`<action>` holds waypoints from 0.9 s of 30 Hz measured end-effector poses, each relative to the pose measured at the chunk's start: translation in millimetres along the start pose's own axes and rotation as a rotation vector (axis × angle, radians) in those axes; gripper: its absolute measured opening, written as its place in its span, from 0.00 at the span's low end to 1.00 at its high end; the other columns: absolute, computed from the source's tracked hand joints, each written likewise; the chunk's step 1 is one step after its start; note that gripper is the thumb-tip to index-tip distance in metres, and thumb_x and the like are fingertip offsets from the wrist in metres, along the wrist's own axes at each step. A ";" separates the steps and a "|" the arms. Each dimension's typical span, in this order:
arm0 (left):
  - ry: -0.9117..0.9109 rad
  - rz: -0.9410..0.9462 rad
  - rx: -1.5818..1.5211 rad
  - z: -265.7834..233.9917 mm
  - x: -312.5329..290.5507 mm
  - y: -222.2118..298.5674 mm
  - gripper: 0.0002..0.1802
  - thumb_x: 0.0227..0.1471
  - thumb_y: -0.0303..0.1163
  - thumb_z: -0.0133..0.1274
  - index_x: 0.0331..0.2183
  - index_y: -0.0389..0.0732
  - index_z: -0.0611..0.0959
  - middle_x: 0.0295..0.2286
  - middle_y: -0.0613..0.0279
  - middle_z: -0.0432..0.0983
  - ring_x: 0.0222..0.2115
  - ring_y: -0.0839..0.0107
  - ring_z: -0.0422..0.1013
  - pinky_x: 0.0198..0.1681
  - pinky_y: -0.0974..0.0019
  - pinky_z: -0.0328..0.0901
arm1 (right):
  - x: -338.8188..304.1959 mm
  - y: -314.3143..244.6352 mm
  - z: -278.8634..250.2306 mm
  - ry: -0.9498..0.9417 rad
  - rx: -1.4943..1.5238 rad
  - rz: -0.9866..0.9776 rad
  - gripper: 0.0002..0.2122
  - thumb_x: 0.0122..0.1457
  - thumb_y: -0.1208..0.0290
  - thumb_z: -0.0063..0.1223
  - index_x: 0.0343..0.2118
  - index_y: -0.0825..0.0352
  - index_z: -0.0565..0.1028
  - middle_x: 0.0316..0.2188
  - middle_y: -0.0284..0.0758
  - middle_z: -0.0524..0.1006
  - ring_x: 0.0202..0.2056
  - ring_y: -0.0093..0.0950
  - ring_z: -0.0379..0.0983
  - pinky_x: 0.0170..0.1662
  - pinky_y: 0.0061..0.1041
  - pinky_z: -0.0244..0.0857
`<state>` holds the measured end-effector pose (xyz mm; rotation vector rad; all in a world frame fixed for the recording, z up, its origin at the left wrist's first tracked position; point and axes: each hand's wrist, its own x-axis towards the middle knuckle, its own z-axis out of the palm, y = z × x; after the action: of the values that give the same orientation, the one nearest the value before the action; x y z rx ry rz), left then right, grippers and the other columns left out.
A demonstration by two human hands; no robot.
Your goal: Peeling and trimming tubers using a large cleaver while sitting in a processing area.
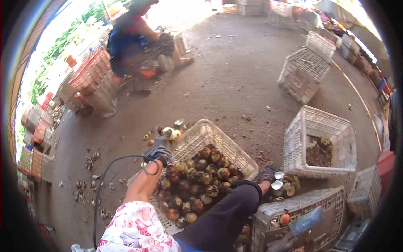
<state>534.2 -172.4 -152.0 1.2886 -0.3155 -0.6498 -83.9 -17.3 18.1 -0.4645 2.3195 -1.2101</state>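
Note:
My left hand (160, 147), in a grey glove with a dark cord by the wrist, reaches past the left rim of a pale plastic crate (228, 143). Its fingers are closed around a whitish, round, peeled-looking fruit (172, 134) with an orange patch at its side. Many round brown and greenish, dark-blotched fruits (205, 176) fill the lower part of that crate. My right hand does not show; a grey shape at the lower right is too blurred to name. My leg (222, 210) in dark trousers lies across the crate's near right side.
White shell-like pieces (277, 185) lie by my shoe (267, 172). A crate (321, 168) with brown scraps stands to the right. Nearer is a crate (260, 214) with a blue translucent object (306, 221) over it. A person (134, 42) sits by stacked crates (90, 71) at the far left.

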 end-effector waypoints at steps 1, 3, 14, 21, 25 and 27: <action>0.016 -0.041 -0.372 -6.5 4.6 1.7 0.28 0.50 0.37 0.65 0.50 0.43 0.74 0.38 0.52 0.80 0.36 0.57 0.81 0.32 0.54 0.78 | 11.8 20.9 7.9 -0.023 0.069 -0.027 0.17 0.71 0.64 0.47 0.54 0.72 0.71 0.41 0.44 0.75 0.40 0.33 0.70 0.42 0.25 0.66; -0.077 0.010 -0.070 71.9 -63.1 17.4 0.26 0.53 0.34 0.63 0.51 0.46 0.73 0.40 0.53 0.79 0.35 0.59 0.81 0.29 0.58 0.79 | 39.3 61.9 -2.8 0.020 0.174 -0.094 0.15 0.72 0.61 0.44 0.50 0.69 0.71 0.31 0.34 0.73 0.28 0.24 0.66 0.30 0.21 0.63; -1.027 -0.637 -0.262 272.4 -350.8 141.2 0.31 0.47 0.23 0.69 0.53 0.35 0.75 0.41 0.59 0.81 0.41 0.68 0.79 0.56 0.62 0.71 | 32.7 63.2 2.8 -0.114 0.360 -0.113 0.10 0.72 0.69 0.44 0.49 0.68 0.70 0.27 0.30 0.74 0.20 0.16 0.66 0.22 0.18 0.64; -1.193 -1.005 -0.256 285.2 -461.9 77.5 0.29 0.62 0.33 0.49 0.63 0.42 0.65 0.51 0.54 0.70 0.50 0.63 0.73 0.48 0.58 0.74 | 35.7 75.8 -3.9 -0.184 0.462 -0.107 0.13 0.71 0.70 0.46 0.53 0.71 0.70 0.31 0.32 0.77 0.26 0.20 0.72 0.28 0.21 0.69; -1.215 -0.979 -0.125 279.7 -492.3 56.9 0.33 0.60 0.36 0.57 0.63 0.43 0.65 0.51 0.55 0.70 0.50 0.66 0.72 0.52 0.62 0.71 | 29.0 68.3 -7.6 -0.177 0.443 -0.108 0.13 0.70 0.70 0.47 0.53 0.71 0.70 0.33 0.34 0.78 0.29 0.22 0.74 0.31 0.22 0.71; -1.271 -0.717 0.075 278.0 -499.8 45.7 0.37 0.58 0.39 0.60 0.64 0.43 0.65 0.54 0.55 0.69 0.51 0.63 0.72 0.56 0.62 0.66 | 26.1 65.5 -7.7 -0.183 0.433 -0.107 0.14 0.70 0.70 0.47 0.54 0.72 0.70 0.34 0.34 0.78 0.30 0.23 0.75 0.33 0.23 0.72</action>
<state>-0.7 -80.7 33.9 0.8752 -0.9173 -2.0684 -114.7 11.0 -39.1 -0.5207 1.8313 -1.5968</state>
